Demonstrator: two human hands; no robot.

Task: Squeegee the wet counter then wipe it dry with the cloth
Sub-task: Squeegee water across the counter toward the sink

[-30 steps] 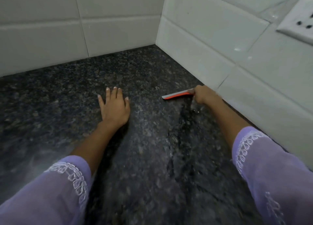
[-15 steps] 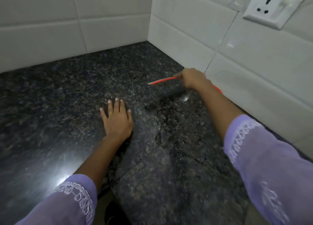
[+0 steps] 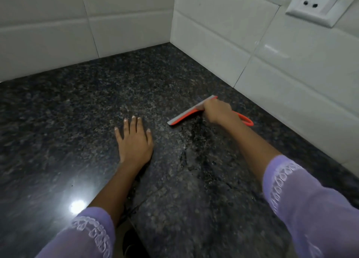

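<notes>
I have the squeegee (image 3: 186, 115) gripped in my right hand (image 3: 217, 110), fingers curled round its neck where the orange handle meets the head, and its blade edge sits down on the dark granite counter (image 3: 81, 110) near the corner by the right-hand wall. I judge the grip is choked up close to the head so I can press the blade flat and drag the water toward me; the head lies at a slant, its far end nearer the tiled wall (image 3: 223, 44), its near end pointing toward my other hand. My left hand (image 3: 134, 143) rests palm down on the stone, fingers straight and slightly spread, holding nothing; it looks like a brace for leaning in over the counter, set just to the left of the wet patch (image 3: 194, 141) so it stays out of the blade's path. That patch runs as a dark, glossy streak from the blade back toward me, between my two forearms. My right hand hides the middle of the squeegee, so I cannot see how the handle joins the head; only its looped orange tail shows behind the wrist. I cannot tell whether the blade touches along its whole length. The cloth is nowhere in view. A wall socket (image 3: 318, 3) is cut off at the top right, and a bright glare spot (image 3: 77, 206) washes out the stone near my left sleeve (image 3: 85, 236).
</notes>
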